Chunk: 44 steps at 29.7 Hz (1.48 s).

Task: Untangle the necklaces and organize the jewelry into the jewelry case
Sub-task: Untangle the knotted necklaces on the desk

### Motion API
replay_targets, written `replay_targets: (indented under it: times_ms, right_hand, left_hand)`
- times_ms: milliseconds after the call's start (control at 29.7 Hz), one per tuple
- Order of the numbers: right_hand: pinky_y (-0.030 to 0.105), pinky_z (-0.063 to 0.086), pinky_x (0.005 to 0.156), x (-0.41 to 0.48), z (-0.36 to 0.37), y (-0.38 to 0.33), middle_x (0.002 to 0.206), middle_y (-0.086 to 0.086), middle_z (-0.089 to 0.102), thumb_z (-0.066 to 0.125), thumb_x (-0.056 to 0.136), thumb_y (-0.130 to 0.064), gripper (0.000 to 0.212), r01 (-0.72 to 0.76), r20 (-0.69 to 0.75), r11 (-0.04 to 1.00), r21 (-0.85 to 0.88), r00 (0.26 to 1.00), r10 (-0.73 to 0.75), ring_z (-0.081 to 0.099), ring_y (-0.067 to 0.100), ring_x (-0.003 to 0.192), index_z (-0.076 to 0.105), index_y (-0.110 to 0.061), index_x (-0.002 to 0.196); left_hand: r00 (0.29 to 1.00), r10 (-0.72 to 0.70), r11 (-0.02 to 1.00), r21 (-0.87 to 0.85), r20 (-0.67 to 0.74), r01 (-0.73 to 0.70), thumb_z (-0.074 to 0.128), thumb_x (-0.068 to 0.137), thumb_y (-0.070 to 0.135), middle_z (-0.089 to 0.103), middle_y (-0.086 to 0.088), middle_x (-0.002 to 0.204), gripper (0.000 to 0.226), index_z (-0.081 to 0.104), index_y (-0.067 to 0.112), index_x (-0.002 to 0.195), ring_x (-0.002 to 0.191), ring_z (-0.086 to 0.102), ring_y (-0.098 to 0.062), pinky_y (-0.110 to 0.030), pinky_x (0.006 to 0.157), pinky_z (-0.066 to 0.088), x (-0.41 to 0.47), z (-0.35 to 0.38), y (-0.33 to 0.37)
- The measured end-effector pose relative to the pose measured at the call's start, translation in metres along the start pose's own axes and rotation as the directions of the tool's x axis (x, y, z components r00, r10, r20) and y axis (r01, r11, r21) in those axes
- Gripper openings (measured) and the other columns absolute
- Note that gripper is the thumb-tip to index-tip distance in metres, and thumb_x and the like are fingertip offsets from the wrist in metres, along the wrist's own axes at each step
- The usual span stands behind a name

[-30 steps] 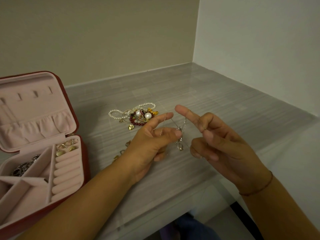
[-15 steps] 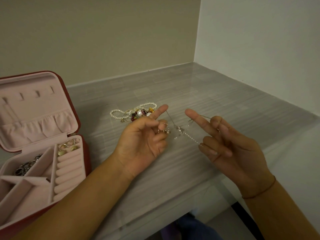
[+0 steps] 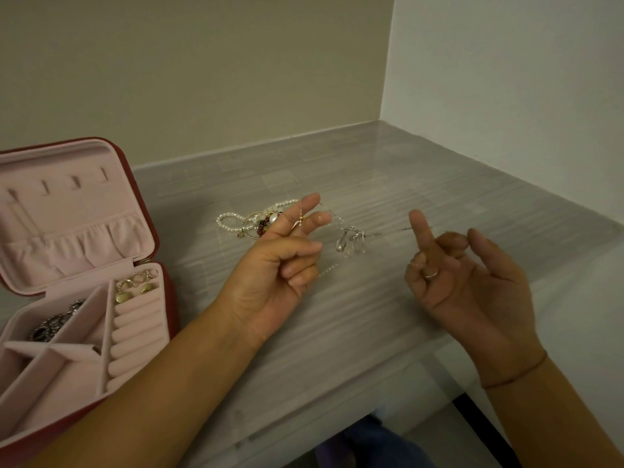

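— Looking for the chains [image 3: 352,235]. Where?

— Strung in mid-air between both hands, over the grey table [image 3: 371,184]. Thin, silver, knotted at the middle, with a few small pendants hanging off the knot.

— Running which way?

— Left to right, long axis roughly level, sagging a little at the knot. Also trailing one beaded strand down and to the near left, toward the left hand's curled fingers.

— And the left hand [image 3: 270,285]?

— Palm up, index and middle raised, other fingers curled in. Seems to catch a strand between the two raised fingers; hard to tell how tightly.

— Right hand [image 3: 472,292]?

— Palm up too, index upright. Appears to pinch the strand's end between thumb and middle fingertip, just behind that index. Wears a ring [image 3: 431,273] and a thin cord [image 3: 516,378] at the wrist.

— Elsewhere?

— Behind the left fingers, a pile [image 3: 253,221] of pearls and dark red beads on the table. At far left, the case [image 3: 67,211]: red outside, pink inside, lid propped open. Holds gold earrings [image 3: 135,288] at the far end of the ring rolls and a dark ornate piece [image 3: 50,327] in the left compartment.
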State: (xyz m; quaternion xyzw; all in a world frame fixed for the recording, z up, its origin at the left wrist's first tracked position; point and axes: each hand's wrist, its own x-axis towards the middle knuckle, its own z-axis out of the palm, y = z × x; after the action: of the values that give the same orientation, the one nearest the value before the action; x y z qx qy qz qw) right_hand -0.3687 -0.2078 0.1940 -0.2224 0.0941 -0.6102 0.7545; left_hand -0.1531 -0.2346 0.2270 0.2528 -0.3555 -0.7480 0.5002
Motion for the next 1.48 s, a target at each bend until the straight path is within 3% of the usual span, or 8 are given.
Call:
replay_targets:
  times_ms: [135, 337, 539, 674, 909, 1179, 1347, 1482]
  right_hand:
    - [0.020, 0.050, 0.047, -0.001, 0.019, 0.001, 0.102, 0.013, 0.070, 0.064, 0.070, -0.024, 0.018, -0.082, -0.231, 0.953, -0.291, 0.973, 0.014, 0.047, 0.006, 0.048, 0.053, -0.014, 0.061]
    - [0.017, 0.031, 0.034, -0.009, 0.026, 0.002, 0.086, 0.012, 0.067, 0.061, 0.075, -0.012, 0.013, -0.260, -0.276, 0.624, -0.737, 0.958, 0.074, 0.034, 0.006, 0.039, 0.053, -0.007, 0.083]
    - [0.012, 0.027, 0.037, -0.010, 0.031, -0.003, 0.051, -0.004, 0.045, 0.062, 0.086, -0.009, 0.010, -0.200, -0.202, 0.166, -0.966, 0.979, 0.006, 0.034, 0.001, 0.036, 0.070, -0.011, 0.092]
    - [0.005, 0.032, 0.039, -0.010, 0.037, -0.011, 0.040, -0.016, 0.052, 0.064, 0.084, -0.016, 0.011, -0.199, -0.197, 0.073, -0.977, 0.980, 0.036, 0.047, -0.005, 0.037, 0.073, -0.009, 0.084]
    - [0.018, 0.028, 0.041, -0.012, 0.029, -0.025, 0.048, -0.005, 0.035, 0.057, 0.080, -0.032, 0.029, -0.261, -0.256, 0.180, -0.948, 0.965, 0.051, 0.027, 0.006, 0.042, 0.061, -0.007, 0.068]
    - [0.019, 0.039, 0.039, -0.001, 0.026, -0.025, 0.072, 0.005, 0.059, 0.045, 0.087, -0.020, 0.019, -0.171, -0.289, 0.839, -0.516, 0.957, 0.018, 0.038, 0.007, 0.044, 0.049, -0.010, 0.071]
    - [0.015, 0.030, 0.032, 0.003, 0.028, -0.027, 0.083, 0.010, 0.068, 0.038, 0.094, -0.024, 0.025, -0.200, -0.295, 0.847, -0.493, 0.954, 0.054, 0.028, 0.004, 0.036, 0.045, -0.013, 0.073]
    - [0.016, 0.030, 0.033, 0.005, 0.029, -0.024, 0.092, 0.013, 0.068, 0.036, 0.096, -0.024, 0.027, -0.223, -0.281, 0.782, -0.582, 0.958, 0.064, 0.028, 0.005, 0.038, 0.046, -0.012, 0.074]
  left_hand:
    - [0.998, -0.008, 1.000, 0.005, 0.064, 0.008, 0.045, 0.073, -0.006, 0.069, 0.003, 0.108, 0.056, 0.056, 0.016, 0.124, 0.034, 0.026, -0.002, -0.014, 0.036, 0.016, -0.004, 0.001, 0.000]
    - [0.993, 0.026, 0.997, 0.072, 0.114, -0.034, 0.048, 0.077, 0.002, 0.068, 0.001, 0.097, 0.052, 0.059, 0.018, 0.125, 0.035, 0.026, -0.002, -0.017, 0.036, 0.017, -0.004, 0.001, 0.004]
    - [0.987, 0.154, 0.912, 0.379, 0.048, -0.160, 0.052, 0.069, 0.005, 0.040, -0.004, 0.075, 0.032, 0.077, 0.018, 0.084, 0.045, 0.028, -0.006, -0.017, 0.039, 0.027, -0.005, 0.003, 0.008]
    - [0.981, 0.194, 0.865, 0.473, -0.003, -0.169, 0.049, 0.063, 0.004, 0.041, -0.006, 0.069, 0.024, 0.067, 0.018, 0.055, 0.049, 0.032, -0.007, -0.020, 0.041, 0.031, -0.008, 0.005, 0.008]
    - [0.984, 0.160, 0.890, 0.442, -0.081, -0.108, 0.045, 0.060, 0.009, 0.038, 0.000, 0.058, 0.018, 0.059, 0.018, 0.054, 0.047, 0.028, -0.010, -0.021, 0.041, 0.023, -0.004, -0.002, 0.009]
    - [0.999, -0.051, 0.865, 0.500, 0.010, 0.040, 0.060, 0.068, 0.010, 0.021, 0.010, 0.041, 0.018, 0.075, 0.018, 0.072, 0.038, 0.014, -0.005, -0.017, 0.040, 0.009, -0.003, -0.002, 0.005]
    - [0.927, -0.314, 0.937, 0.221, 0.204, 0.269, 0.051, 0.081, 0.008, 0.012, 0.007, 0.046, 0.038, 0.072, 0.017, 0.111, 0.039, 0.008, -0.008, -0.020, 0.038, 0.009, -0.003, -0.004, 0.002]
    - [0.795, -0.328, 0.929, 0.021, 0.511, 0.370, 0.044, 0.089, 0.008, 0.029, 0.005, 0.049, 0.057, 0.040, 0.023, 0.145, 0.034, 0.027, -0.007, -0.020, 0.037, 0.024, -0.002, -0.012, 0.003]
